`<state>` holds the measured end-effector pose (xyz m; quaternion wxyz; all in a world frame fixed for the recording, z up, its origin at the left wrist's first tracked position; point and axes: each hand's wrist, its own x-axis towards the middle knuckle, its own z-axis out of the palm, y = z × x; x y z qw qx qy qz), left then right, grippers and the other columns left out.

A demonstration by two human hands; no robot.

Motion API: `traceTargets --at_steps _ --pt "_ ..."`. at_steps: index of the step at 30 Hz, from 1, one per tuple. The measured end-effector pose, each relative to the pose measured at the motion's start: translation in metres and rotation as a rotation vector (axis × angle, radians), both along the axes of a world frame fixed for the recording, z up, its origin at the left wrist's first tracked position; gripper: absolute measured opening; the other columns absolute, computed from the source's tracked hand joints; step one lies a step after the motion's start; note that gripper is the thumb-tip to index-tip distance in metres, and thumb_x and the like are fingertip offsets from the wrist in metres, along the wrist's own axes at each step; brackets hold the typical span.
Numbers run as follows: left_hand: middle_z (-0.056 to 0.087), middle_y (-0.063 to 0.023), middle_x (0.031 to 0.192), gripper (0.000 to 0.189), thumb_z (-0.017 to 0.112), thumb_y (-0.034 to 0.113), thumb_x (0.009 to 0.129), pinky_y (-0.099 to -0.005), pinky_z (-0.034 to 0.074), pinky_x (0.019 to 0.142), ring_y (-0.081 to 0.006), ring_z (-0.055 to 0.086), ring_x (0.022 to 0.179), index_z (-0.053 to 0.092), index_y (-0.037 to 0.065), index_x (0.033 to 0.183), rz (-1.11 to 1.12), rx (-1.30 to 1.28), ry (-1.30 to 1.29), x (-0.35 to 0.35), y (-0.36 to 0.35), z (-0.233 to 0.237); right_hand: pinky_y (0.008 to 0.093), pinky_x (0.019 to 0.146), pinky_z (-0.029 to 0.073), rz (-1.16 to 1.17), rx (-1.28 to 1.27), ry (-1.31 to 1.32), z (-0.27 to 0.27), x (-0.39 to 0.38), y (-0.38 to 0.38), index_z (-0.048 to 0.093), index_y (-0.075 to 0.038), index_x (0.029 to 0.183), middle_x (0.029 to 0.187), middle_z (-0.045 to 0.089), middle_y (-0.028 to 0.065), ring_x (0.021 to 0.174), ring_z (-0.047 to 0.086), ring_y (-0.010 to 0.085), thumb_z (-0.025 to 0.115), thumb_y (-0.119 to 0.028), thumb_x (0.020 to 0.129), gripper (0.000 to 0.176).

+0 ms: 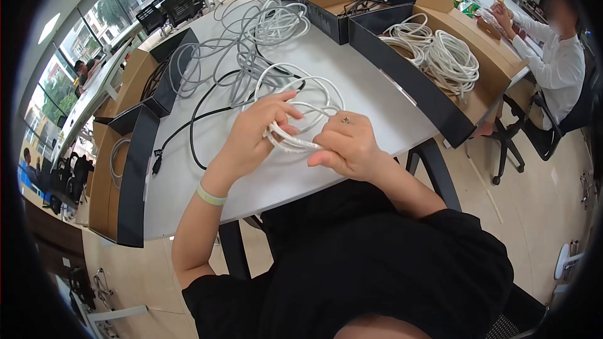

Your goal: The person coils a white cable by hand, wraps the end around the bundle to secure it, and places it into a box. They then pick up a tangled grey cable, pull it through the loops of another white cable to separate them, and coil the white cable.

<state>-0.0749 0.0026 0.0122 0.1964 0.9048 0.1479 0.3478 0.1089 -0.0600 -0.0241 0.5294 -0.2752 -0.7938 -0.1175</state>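
A white cable (295,144) hangs in loose loops between my two hands, above the front part of the white table. My left hand (260,127) is curled around one side of the loops, with the thumb and fingers bent over the strands. On the other side, my right hand (347,145) grips the bundled strands in closed fingers. Further loops of this cable spread out behind the hands. A black cable (210,112) with a plug end (157,162) lies to the left. Beyond it a large tangle of grey cables (251,37) covers the table's far side.
On the right, a black cardboard box (402,91) holds coiled white cables (449,63). Behind it another box (323,16) contains black cables. Two open boxes stand left, one with a grey cable (116,157). A person in white (549,56) sits at right.
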Motion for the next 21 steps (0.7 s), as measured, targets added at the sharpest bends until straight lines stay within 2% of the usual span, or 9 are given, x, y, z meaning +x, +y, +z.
traceTargets --at_steps 3,6,7,8,11,13,15,18,21 --pt "0.048 -0.0042 0.064 0.017 0.059 0.008 0.073 -0.0378 0.044 0.075 -0.0209 0.054 0.067 0.046 0.006 0.064 0.007 0.358 0.016 -0.006 0.002 0.001 0.0306 0.041 0.034 0.094 0.022 0.005 -0.003 -0.005 -0.002 0.058 -0.005 0.066 0.053 0.048 0.0032 0.043 0.044 0.0203 0.065 -0.029 0.073 0.026" --pt "0.039 -0.0024 0.055 0.022 0.063 0.013 0.071 -0.0376 0.045 0.073 -0.018 0.043 0.051 0.044 0.007 0.062 0.001 0.579 0.031 -0.01 0.002 0.003 0.0322 0.041 0.034 0.25 -0.186 0.128 0.003 -0.011 -0.014 0.056 -0.003 0.066 0.051 0.046 0.006 0.042 0.043 0.0225 0.059 -0.027 0.079 0.028" --pt "0.036 -0.002 0.053 0.024 0.065 0.017 0.069 -0.0369 0.046 0.071 -0.0173 0.036 0.046 0.044 0.007 0.061 -0.005 0.671 0.039 -0.01 0.001 0.004 0.0325 0.041 0.034 0.304 -0.477 0.087 0.009 -0.008 -0.022 0.055 -0.002 0.065 0.049 0.045 0.0081 0.041 0.043 0.0241 0.057 -0.028 0.081 0.031" --pt "0.036 -0.002 0.053 0.024 0.065 0.017 0.069 -0.0369 0.046 0.071 -0.0173 0.036 0.046 0.044 0.007 0.061 -0.004 0.673 0.04 -0.006 -0.002 0.003 0.0328 0.041 0.034 0.354 -0.763 0.041 0.015 -0.007 -0.027 0.053 -0.001 0.064 0.048 0.043 0.0103 0.04 0.042 0.0256 0.054 -0.028 0.083 0.033" --pt "0.027 -0.0006 0.049 0.028 0.067 0.023 0.067 -0.0312 0.045 0.071 -0.0144 0.035 0.044 0.045 0.008 0.059 0.003 0.859 -0.005 0.005 -0.012 0.001 0.0329 0.041 0.034 0.291 -0.834 0.062 0.02 -0.024 -0.039 0.048 0.0 0.06 0.044 0.04 0.0135 0.039 0.042 0.0278 0.052 -0.031 0.084 0.04" --pt "0.039 -0.0003 0.05 0.025 0.067 0.024 0.068 -0.0357 0.047 0.076 -0.015 0.041 0.046 0.05 0.007 0.063 0.034 0.815 -0.035 0.004 -0.017 0.003 0.0333 0.039 0.033 0.322 -0.912 0.129 0.01 -0.032 -0.038 0.043 -0.002 0.056 0.044 0.041 0.0129 0.038 0.043 0.0269 0.054 -0.03 0.083 0.041" --pt "0.043 -0.0003 0.051 0.025 0.066 0.027 0.071 -0.0384 0.046 0.079 -0.0161 0.048 0.051 0.052 0.007 0.064 0.013 0.666 -0.136 0.005 -0.017 -0.001 0.0317 0.036 0.031 0.108 -0.307 0.164 -0.002 -0.041 -0.032 0.04 -0.005 0.052 0.044 0.039 0.0083 0.035 0.039 0.0226 0.06 -0.027 0.077 0.04" --pt "0.051 -0.0008 0.055 0.023 0.066 0.027 0.072 -0.0412 0.045 0.084 -0.0186 0.057 0.065 0.056 0.008 0.066 0.054 0.517 -0.265 0.002 -0.01 0.007 0.0285 0.034 0.028 0.153 0.102 -0.035 -0.003 -0.038 -0.028 0.036 -0.009 0.049 0.043 0.034 0.003 0.033 0.034 0.0176 0.066 -0.024 0.07 0.04" --pt "0.059 -0.0026 0.065 0.02 0.065 0.025 0.073 -0.043 0.044 0.084 -0.0239 0.061 0.083 0.06 0.007 0.066 0.082 0.442 -0.235 -0.006 -0.01 0.012 0.0256 0.035 0.025 0.374 0.16 -0.021 -0.005 -0.04 -0.029 0.032 -0.011 0.046 0.043 0.026 -0.0005 0.033 0.029 0.0152 0.069 -0.026 0.066 0.044"
